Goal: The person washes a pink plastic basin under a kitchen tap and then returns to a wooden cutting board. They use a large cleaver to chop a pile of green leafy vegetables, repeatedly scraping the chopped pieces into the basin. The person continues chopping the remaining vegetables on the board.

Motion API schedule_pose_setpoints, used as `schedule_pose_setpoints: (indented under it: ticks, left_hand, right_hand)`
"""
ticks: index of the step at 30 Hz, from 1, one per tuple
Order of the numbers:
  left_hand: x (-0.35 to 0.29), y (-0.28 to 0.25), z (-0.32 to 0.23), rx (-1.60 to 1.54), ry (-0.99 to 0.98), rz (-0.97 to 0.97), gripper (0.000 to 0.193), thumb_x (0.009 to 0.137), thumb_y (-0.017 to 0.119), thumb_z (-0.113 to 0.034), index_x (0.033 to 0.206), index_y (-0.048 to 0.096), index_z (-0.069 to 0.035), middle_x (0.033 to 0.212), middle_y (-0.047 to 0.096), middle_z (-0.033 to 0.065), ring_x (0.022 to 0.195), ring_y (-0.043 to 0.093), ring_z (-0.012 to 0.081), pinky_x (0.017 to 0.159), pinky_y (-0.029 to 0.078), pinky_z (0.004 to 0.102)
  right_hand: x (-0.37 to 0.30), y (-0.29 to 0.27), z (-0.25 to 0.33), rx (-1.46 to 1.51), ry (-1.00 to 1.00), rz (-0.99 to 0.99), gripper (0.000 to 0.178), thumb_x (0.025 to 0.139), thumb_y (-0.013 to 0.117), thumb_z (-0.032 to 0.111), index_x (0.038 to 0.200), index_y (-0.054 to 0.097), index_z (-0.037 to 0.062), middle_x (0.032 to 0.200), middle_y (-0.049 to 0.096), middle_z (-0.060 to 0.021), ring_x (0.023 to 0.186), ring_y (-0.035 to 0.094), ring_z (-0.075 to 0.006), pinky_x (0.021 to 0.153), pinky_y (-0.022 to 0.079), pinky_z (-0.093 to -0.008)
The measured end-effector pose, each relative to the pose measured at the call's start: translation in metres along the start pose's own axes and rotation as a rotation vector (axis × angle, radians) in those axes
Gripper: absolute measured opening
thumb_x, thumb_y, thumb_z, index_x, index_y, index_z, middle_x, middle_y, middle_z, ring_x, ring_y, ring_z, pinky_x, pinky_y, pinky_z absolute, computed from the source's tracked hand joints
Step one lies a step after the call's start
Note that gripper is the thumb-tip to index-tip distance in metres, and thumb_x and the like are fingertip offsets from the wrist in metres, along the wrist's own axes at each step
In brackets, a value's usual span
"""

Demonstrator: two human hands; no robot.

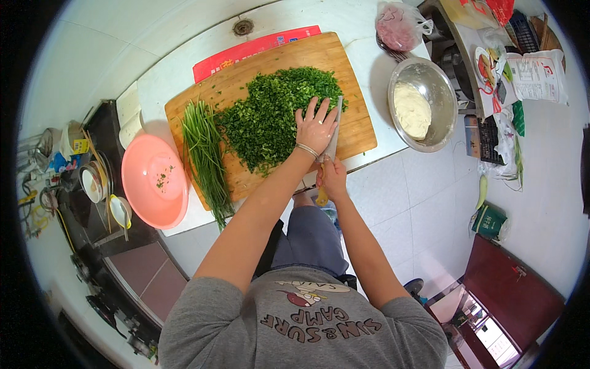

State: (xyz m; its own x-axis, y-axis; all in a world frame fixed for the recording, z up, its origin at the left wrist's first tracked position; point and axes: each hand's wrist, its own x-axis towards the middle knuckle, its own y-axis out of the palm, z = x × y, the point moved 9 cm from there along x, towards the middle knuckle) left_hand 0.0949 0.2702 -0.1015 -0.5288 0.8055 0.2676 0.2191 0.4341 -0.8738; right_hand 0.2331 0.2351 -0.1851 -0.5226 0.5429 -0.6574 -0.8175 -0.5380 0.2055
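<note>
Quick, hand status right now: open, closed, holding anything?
Left hand: open, fingers spread over the chopped chives, nothing visibly gripped.
Right hand: closed, holding the kitchen knife by its handle.

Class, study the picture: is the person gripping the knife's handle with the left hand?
No, the right hand grips the knife by its handle, while the left hand is spread over the chopped greens.

There're 2 hands [316, 132] [334, 178], 1 knife [334, 140], 1 cutting bd [359, 126], 1 pink basin [142, 166] & 1 chive bch [205, 154].
</note>
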Motion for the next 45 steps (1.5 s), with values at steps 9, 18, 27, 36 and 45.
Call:
schedule_pose_setpoints:
  ticks: [9,18,27,36,45]
  left_hand:
    - [0.007,-0.035,-0.014,0.014,0.043,0.001,0.032,0.082,0.054,-0.02,0.113,0.058,-0.014,0.131,0.045,0.0068,0.125,0.035,0.0306,0.092,0.032,0.0551]
    - [-0.001,-0.076,-0.014,0.049,0.048,0.001,0.035,0.082,0.051,-0.017,0.116,0.057,-0.013,0.131,0.044,0.0077,0.126,0.034,0.0311,0.094,0.032,0.0556]
    - [-0.025,-0.157,0.019,0.126,-0.026,-0.084,0.035,0.082,0.051,-0.015,0.116,0.058,-0.012,0.133,0.043,0.0087,0.126,0.034,0.0311,0.094,0.033,0.0553]
    - [-0.1,-0.261,0.127,0.299,-0.265,-0.217,0.033,0.087,0.051,-0.022,0.118,0.056,-0.015,0.132,0.044,0.0079,0.126,0.035,0.0307,0.093,0.032,0.0541]
    - [-0.219,-0.305,0.279,0.325,-0.635,-0.249,0.032,0.086,0.054,-0.027,0.117,0.056,-0.018,0.132,0.044,0.0042,0.125,0.034,0.028,0.096,0.027,0.0547]
  right_hand:
    - [-0.017,0.013,0.014,0.101,-0.002,0.065,0.022,0.096,0.043,0.025,0.086,0.048,0.0066,0.055,0.044,-0.0031,0.037,0.042,-0.0123,0.033,0.037,-0.0274]
    - [-0.046,0.04,0.026,0.169,-0.046,0.122,0.023,0.094,0.046,0.026,0.082,0.05,0.0064,0.054,0.046,-0.0032,0.037,0.043,-0.0122,0.033,0.037,-0.0272]
    - [-0.081,0.104,0.034,0.106,-0.089,0.28,0.024,0.095,0.044,0.027,0.085,0.05,0.0067,0.054,0.045,-0.0022,0.037,0.043,-0.0114,0.033,0.038,-0.0264]
    - [-0.121,0.231,0.0,-0.106,-0.023,0.499,0.024,0.096,0.043,0.026,0.085,0.049,0.0052,0.056,0.045,-0.0026,0.038,0.043,-0.0118,0.035,0.038,-0.0272]
    - [-0.149,0.362,-0.082,-0.355,0.132,0.667,0.022,0.095,0.042,0.024,0.085,0.049,0.0054,0.056,0.044,-0.0016,0.038,0.042,-0.0124,0.035,0.037,-0.0284]
